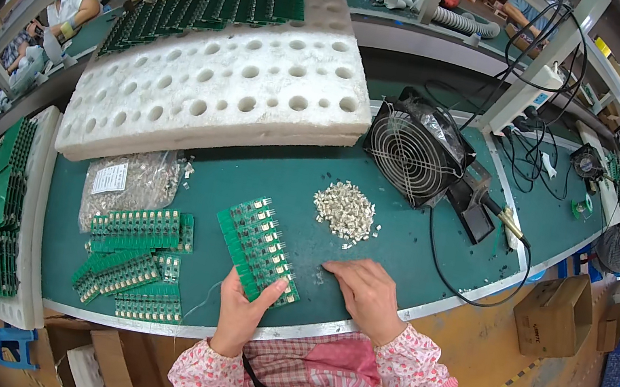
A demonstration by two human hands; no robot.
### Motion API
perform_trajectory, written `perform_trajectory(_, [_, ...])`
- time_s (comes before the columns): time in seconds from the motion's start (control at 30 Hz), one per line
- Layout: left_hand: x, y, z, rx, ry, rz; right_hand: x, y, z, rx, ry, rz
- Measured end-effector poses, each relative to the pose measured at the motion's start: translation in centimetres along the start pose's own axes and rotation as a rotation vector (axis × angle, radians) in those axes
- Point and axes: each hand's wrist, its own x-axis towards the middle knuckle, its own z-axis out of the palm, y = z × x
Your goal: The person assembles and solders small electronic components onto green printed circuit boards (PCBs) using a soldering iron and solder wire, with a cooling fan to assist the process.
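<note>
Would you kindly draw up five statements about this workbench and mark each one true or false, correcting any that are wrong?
1. The left hand holds a green circuit board. True.
2. The white foam block has rows of round holes. True.
3. The heap of small pale parts lies on the foam block. False: it lies loose on the green tabletop.
4. The black fan stands to the right of the heap. True.
5. The right hand grips the fan. False: it is low over the tabletop, apart from the fan.
</note>
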Motion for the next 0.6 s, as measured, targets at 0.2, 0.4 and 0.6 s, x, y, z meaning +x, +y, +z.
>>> perform_trajectory(0.2, [0.0, 0.0, 0.0, 0.016, 0.019, -0.009, 0.3, -0.8, -0.7, 0.019, 0.097, 0.059])
perform_trajectory(0.4, [0.1, 0.0, -0.1, 0.023, 0.010, -0.002, -0.4, 0.3, 0.0, -0.211, 0.047, -0.002])
perform_trajectory(0.6, [0.0, 0.0, -0.3, -0.006, 0.004, -0.023, 0.7, -1.3, -0.3, 0.446, -0.033, 0.401])
